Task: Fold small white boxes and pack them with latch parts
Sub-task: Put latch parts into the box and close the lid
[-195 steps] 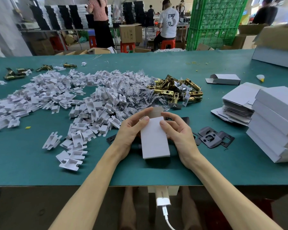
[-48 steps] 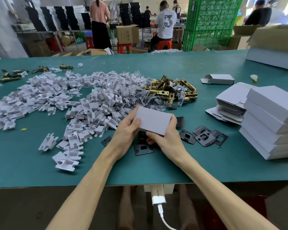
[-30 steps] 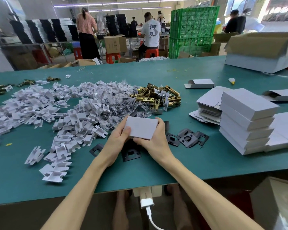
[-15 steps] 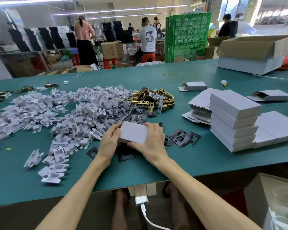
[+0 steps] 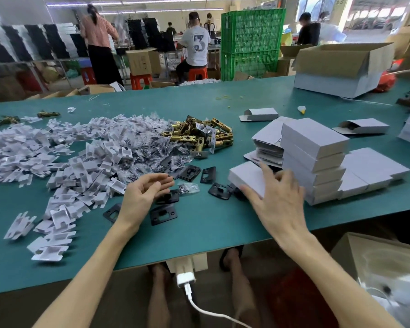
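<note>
My right hand (image 5: 279,204) holds a closed small white box (image 5: 245,177) between thumb and fingers, just left of a stack of closed white boxes (image 5: 315,157); the hand is motion-blurred. My left hand (image 5: 147,192) hovers palm-up, fingers relaxed and empty, above black strike plates (image 5: 163,215). A heap of brass latches (image 5: 199,136) lies further back in the middle. Flat box blanks (image 5: 268,143) sit behind the held box.
White card inserts (image 5: 64,162) and clear screw bags (image 5: 152,147) cover the left of the green table (image 5: 199,233). Two open-ended small boxes (image 5: 258,114) (image 5: 362,126) lie at the back right. A large carton (image 5: 336,69) stands far right. People work beyond the table.
Both hands held the closed box in front of me. Now my left hand has let go and opened, and my right hand has carried the box rightward to the stack.
</note>
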